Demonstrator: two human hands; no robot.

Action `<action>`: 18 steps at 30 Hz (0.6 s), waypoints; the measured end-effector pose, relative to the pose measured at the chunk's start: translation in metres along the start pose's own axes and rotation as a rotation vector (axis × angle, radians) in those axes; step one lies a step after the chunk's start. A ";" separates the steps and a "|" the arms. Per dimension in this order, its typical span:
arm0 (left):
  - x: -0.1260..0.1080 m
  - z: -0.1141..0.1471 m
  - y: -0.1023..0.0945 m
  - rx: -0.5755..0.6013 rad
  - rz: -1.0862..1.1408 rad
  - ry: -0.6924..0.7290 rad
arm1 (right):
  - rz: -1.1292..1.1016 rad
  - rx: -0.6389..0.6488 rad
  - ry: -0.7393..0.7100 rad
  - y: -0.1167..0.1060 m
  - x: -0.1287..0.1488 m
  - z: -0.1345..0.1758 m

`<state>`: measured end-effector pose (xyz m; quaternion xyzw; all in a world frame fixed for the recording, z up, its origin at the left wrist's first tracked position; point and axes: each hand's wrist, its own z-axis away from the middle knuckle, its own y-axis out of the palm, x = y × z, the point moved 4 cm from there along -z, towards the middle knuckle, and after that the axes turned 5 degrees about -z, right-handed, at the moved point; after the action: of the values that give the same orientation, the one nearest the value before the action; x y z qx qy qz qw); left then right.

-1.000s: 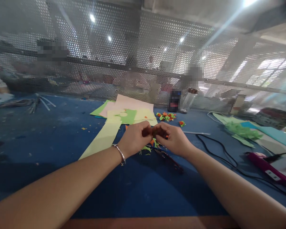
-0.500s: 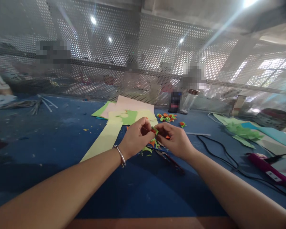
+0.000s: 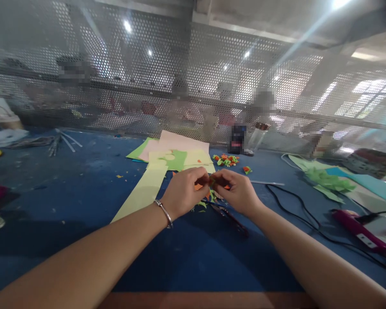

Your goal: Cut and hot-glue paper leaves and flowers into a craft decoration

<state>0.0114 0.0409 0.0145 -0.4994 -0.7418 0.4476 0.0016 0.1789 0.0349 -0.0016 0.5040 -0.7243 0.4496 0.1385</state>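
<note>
My left hand (image 3: 188, 191) and my right hand (image 3: 236, 191) meet above the blue table, fingertips pinched together. Between them is a small green and orange paper piece (image 3: 211, 182), mostly hidden by the fingers. Beneath the hands lie green and orange paper scraps (image 3: 212, 197). A pair of scissors (image 3: 230, 219) rests just below, its dark handles toward me. Beyond my right hand sits a pile of folded green and orange paper pieces (image 3: 225, 160), with a single one (image 3: 247, 170) apart to its right.
Pale yellow, green and pink paper sheets (image 3: 183, 143) lie behind my left hand. A black cable (image 3: 296, 210) runs to a magenta power strip (image 3: 363, 229) at right. A clear bottle (image 3: 257, 137) stands near the perforated metal screen (image 3: 131, 94). Green paper (image 3: 330, 178) is at far right.
The fingers have closed in around the small paper piece, which shows less than before. Both hands sit slightly lower and closer together, and the view has shifted a little.
</note>
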 end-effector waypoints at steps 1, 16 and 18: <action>0.001 0.000 0.001 0.008 -0.018 0.000 | 0.010 0.000 -0.001 0.000 0.000 0.000; 0.001 0.000 0.001 0.037 -0.084 0.049 | 0.078 -0.007 -0.040 -0.002 0.007 -0.001; 0.004 0.000 0.003 0.066 -0.035 0.011 | 0.103 0.000 -0.061 -0.002 0.008 -0.002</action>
<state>0.0115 0.0444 0.0102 -0.4886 -0.7351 0.4691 0.0297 0.1763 0.0309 0.0056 0.4793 -0.7532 0.4408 0.0929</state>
